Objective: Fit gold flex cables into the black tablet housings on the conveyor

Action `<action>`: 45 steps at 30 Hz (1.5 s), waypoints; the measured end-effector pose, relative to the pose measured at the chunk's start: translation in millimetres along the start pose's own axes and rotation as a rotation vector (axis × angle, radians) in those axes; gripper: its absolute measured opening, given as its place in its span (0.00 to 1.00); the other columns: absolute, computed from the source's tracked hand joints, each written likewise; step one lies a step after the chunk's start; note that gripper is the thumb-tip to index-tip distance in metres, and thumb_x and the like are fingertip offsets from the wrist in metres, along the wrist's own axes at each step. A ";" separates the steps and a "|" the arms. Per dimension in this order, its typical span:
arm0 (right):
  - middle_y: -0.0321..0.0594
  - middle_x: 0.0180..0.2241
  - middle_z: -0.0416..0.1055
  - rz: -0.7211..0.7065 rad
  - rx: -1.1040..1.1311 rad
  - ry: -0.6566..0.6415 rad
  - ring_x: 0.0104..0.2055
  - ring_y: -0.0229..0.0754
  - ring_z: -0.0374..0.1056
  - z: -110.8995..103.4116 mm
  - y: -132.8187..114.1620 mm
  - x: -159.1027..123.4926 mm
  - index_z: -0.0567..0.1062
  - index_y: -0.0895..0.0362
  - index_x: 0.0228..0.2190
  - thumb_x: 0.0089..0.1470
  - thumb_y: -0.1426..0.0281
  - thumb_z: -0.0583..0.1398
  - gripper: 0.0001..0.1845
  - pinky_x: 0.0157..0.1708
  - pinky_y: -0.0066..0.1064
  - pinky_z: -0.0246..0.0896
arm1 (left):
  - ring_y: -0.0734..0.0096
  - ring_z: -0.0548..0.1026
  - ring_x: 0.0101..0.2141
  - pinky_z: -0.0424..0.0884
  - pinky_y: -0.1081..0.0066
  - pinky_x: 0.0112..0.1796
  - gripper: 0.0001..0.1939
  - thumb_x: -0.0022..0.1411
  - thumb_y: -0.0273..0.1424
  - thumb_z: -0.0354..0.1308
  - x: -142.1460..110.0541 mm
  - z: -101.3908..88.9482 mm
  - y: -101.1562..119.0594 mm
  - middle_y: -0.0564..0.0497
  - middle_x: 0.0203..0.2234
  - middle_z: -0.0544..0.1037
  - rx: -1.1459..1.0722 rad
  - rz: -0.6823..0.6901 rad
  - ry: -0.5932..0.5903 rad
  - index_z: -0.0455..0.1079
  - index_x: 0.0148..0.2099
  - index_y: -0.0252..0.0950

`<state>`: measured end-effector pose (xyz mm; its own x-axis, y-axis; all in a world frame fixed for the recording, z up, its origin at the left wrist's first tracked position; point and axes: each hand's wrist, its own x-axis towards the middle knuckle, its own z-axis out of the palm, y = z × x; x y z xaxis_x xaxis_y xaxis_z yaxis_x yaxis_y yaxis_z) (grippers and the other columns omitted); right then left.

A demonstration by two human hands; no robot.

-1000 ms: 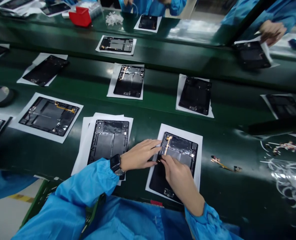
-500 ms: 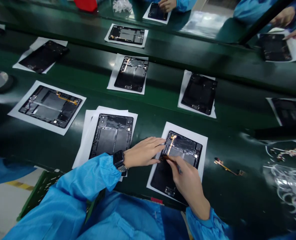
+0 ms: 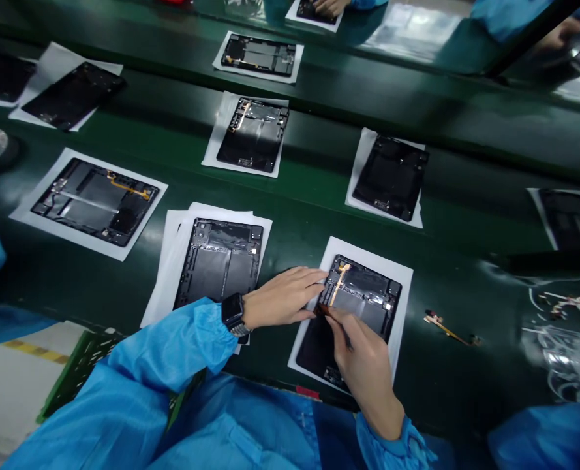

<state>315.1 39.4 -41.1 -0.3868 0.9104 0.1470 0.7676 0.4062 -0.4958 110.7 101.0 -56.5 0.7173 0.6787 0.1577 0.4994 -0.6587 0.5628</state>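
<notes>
Surface: dark green and glossy (image 3: 280,209), filling most of the view, with device housings on white sheets across it.
Sleeves: blue (image 3: 172,349), on both of the person's arms.
Green crate: beneath the near edge of the surface (image 3: 67,375), at lower left.
White sheet: under the worked housing (image 3: 403,313), bare along its margins.
Worked housing: a flat black tablet-like shell (image 3: 314,346), lying open, tilted slightly in view, right of centre, under both hands.
Neighbouring housing: a similar open shell (image 3: 206,274) on stacked sheets, partly behind the left forearm.
Far-left housing: another open shell (image 3: 91,202), an orange ribbon along its upper right.
Right hand: over the worked housing (image 3: 365,349); its grip is pressed together, thumb and forefinger pinching a small dark brown piece (image 3: 323,309) near the housing's left edge.
Left hand: palm down (image 3: 280,299), its grip spread, fingertips at the housing's upper left edge, thumb close to the brown piece.
Clear strips: loosely heaped (image 3: 571,359) at far right.
Loose flex cable: on the surface (image 3: 449,328), right of the worked housing, apart from it.
Watch: black (image 3: 232,312), on the left wrist.
Gold ribbon: inside the worked housing (image 3: 339,284), upper left.
Red tape: at the near edge (image 3: 308,392).
</notes>
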 end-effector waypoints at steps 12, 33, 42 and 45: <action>0.44 0.31 0.73 -0.104 -0.150 -0.248 0.30 0.46 0.71 -13.7 -3.4 34.5 0.71 0.58 0.36 0.61 0.79 0.50 0.12 0.27 0.32 0.61 | 0.55 0.61 0.62 0.60 0.54 0.60 0.29 0.60 0.35 0.65 -0.7 4.7 -3.3 0.35 0.60 0.64 -0.027 0.007 0.017 0.60 0.59 0.32; 0.46 0.38 0.75 0.000 0.043 -0.103 0.38 0.46 0.72 -9.8 5.3 19.9 0.73 0.57 0.41 0.63 0.75 0.51 0.12 0.38 0.35 0.66 | 0.56 0.62 0.61 0.62 0.56 0.59 0.29 0.59 0.36 0.65 -4.6 1.2 -2.8 0.38 0.60 0.64 -0.017 0.009 0.027 0.61 0.59 0.33; 0.33 0.25 0.63 0.631 0.996 0.399 0.23 0.37 0.62 -28.7 61.0 -13.1 0.67 0.56 0.29 0.59 0.58 0.57 0.14 0.23 0.29 0.60 | 0.56 0.68 0.52 0.65 0.61 0.52 0.13 0.65 0.33 0.59 105.4 -8.7 -2.2 0.42 0.49 0.72 0.231 -0.129 -0.095 0.69 0.48 0.31; 0.31 0.21 0.61 0.715 0.530 0.545 0.22 0.37 0.58 -34.7 89.5 -30.9 0.70 0.56 0.29 0.53 0.53 0.61 0.19 0.24 0.29 0.55 | 0.58 0.72 0.47 0.67 0.65 0.46 0.11 0.63 0.31 0.60 140.1 -3.0 -9.8 0.43 0.44 0.75 0.275 -0.172 -0.178 0.70 0.46 0.32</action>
<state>413.5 50.4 -60.4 0.4537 0.8907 -0.0282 0.3527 -0.2086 -0.9122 204.9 203.5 -37.5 0.6728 0.7357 -0.0772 0.7145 -0.6192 0.3258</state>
